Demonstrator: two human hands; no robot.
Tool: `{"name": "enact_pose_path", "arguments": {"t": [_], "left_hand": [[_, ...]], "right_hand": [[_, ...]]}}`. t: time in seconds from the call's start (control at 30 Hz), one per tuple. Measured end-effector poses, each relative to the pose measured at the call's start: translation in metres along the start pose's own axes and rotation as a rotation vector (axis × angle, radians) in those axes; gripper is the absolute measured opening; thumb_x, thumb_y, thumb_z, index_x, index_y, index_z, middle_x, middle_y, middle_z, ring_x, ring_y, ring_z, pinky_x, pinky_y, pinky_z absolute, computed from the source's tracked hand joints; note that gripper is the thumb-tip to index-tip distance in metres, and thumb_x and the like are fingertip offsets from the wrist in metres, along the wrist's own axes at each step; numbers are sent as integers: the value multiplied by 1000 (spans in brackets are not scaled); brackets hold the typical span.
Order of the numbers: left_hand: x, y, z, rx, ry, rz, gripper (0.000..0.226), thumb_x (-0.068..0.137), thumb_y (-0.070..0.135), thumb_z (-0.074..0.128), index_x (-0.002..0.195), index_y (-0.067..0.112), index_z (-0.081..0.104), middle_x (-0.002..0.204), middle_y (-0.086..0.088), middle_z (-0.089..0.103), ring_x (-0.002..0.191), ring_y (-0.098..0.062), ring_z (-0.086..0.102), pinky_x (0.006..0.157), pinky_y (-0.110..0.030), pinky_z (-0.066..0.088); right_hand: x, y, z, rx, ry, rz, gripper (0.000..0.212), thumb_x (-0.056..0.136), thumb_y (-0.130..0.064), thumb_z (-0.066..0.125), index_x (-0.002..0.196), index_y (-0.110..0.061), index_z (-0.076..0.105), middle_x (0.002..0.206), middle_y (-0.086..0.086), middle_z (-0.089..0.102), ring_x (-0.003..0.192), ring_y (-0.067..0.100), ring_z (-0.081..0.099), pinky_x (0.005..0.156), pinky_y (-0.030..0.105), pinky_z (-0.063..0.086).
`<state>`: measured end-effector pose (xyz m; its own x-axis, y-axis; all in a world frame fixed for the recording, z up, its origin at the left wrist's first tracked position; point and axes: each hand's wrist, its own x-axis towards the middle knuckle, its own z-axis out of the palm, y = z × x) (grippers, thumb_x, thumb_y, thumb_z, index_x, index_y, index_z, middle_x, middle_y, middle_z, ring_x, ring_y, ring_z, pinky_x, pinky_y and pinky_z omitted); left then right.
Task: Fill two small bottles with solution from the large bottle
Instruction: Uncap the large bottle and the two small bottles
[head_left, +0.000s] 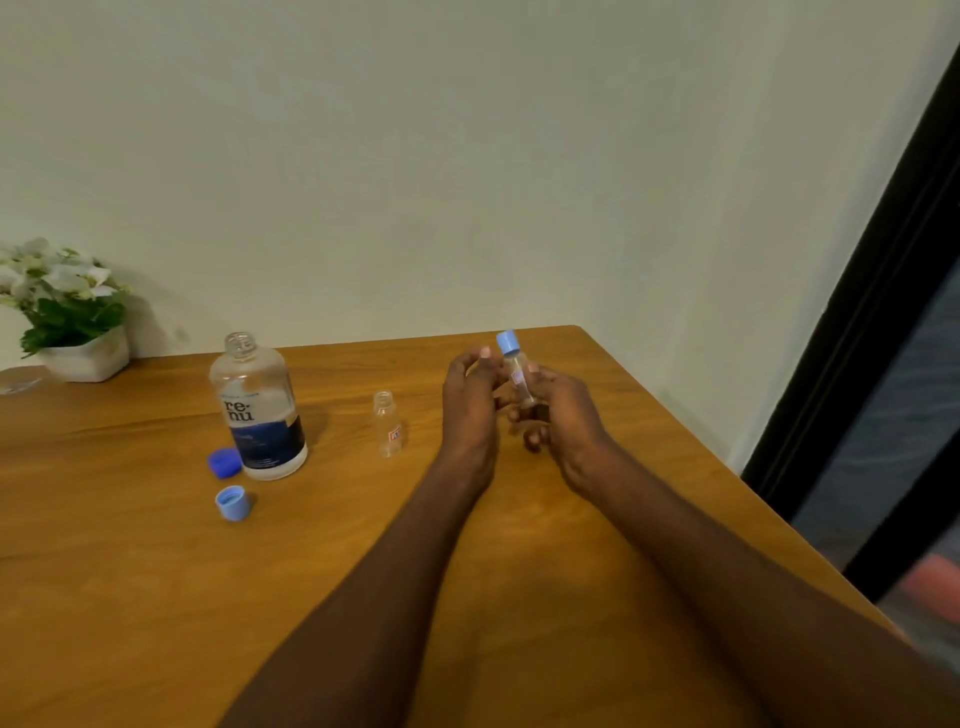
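Right hand (563, 410) grips small clear plastic bottle with light-blue cap (515, 371), steadying it upright. Left hand (470, 395), fingers loosely curled beside it holding nothing, is likely poised to unscrew the cap.

The large bottle (258, 410) carried a label reading "re-nu" in dark letters above a blue panel whose print was illegible. The uncapped small bottle (389, 424) bore a small red-and-white label, unreadable.

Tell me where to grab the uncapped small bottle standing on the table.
Grip the small bottle around its body, below the narrow open neck, coming from its right side. It stands upright, and the large bottle sits to its left, so that side is freer.
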<state>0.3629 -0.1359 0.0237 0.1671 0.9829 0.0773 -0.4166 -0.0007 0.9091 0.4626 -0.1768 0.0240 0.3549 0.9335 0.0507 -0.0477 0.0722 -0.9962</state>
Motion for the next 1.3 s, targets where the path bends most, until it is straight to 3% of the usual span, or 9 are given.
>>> {"name": "enact_pose_path", "arguments": {"t": [0.23, 0.37, 0.53, 0.63, 0.77, 0.93, 1.07, 1.17, 1.3], "left_hand": [[-29, 5, -15, -112, -9, -58, 29, 108, 21, 55, 123, 1, 68, 102, -17, 76, 70, -20, 64, 62, -33, 55], [-19, 10, -20, -130, -60, -44, 24, 105, 17, 58, 123, 6, 69, 111, -13, 79, 95, -23, 72, 88, -36, 58], [-5, 7, -19, -214, -32, -126, 17, 103, 4, 59, 112, 8, 72, 97, -11, 80, 96, -28, 63, 86, -36, 58], [-1, 3, -17, -254, -6, -135, 18, 102, 2, 59, 112, 8, 73, 95, -12, 80, 95, -24, 71, 93, -40, 58], [-1, 2, -15, -301, 11, -132, 19, 102, 2, 59, 111, 9, 73, 95, -12, 81, 94, -21, 75, 88, -36, 61], [0, 2, -16, -372, 43, -141, 18, 99, 0, 63, 111, 8, 73, 97, -14, 80, 99, -23, 75, 92, -39, 62], [1, 2, -20, -423, 38, -174, 19, 97, 2, 65, 114, 6, 72, 100, -15, 79, 105, -26, 72, 97, -41, 60], [0, 4, -21, -450, 28, -184, 22, 97, 4, 66, 118, 6, 71, 103, -14, 79, 108, -26, 70, 99, -41, 59], [0, 4, -20, -454, 51, -184, 27, 96, 5, 66, 123, 5, 70, 107, -14, 78, 109, -26, 69, 102, -42, 58]], "right_hand": [[-18, 6, -4, -62, -135, -65, 35, 112, -26, 42, 111, -7, 71, 77, 11, 67, 57, 18, 58, 40, 23, 33], [-16, 5, -6, -84, -223, -43, 37, 112, -30, 41, 107, -7, 69, 73, 13, 65, 54, 18, 54, 39, 21, 32], [-9, 8, -7, -124, -216, -34, 39, 112, -35, 43, 112, -7, 71, 71, 7, 63, 54, 14, 51, 40, 20, 34], [-7, 10, -7, -143, -189, -55, 36, 111, -34, 47, 113, -10, 73, 69, 4, 63, 54, 12, 52, 43, 22, 36], [-8, 13, -5, -155, -156, -130, 30, 109, -32, 52, 112, -13, 75, 71, 8, 64, 56, 16, 53, 45, 26, 40], [-9, 21, -3, -241, -76, -247, 33, 102, -34, 66, 133, -24, 70, 77, 9, 68, 65, 20, 56, 50, 31, 47], [-9, 14, -1, -154, -83, -153, 27, 105, -41, 58, 116, -21, 72, 80, 10, 73, 65, 20, 63, 48, 28, 42], [-7, 10, -3, -116, -87, -73, 40, 109, -44, 47, 110, -13, 73, 78, 16, 74, 58, 19, 63, 44, 23, 39], [-6, 12, -7, -85, -73, -68, 26, 104, -33, 62, 113, -11, 72, 80, 9, 71, 65, 18, 59, 47, 25, 42]]}}
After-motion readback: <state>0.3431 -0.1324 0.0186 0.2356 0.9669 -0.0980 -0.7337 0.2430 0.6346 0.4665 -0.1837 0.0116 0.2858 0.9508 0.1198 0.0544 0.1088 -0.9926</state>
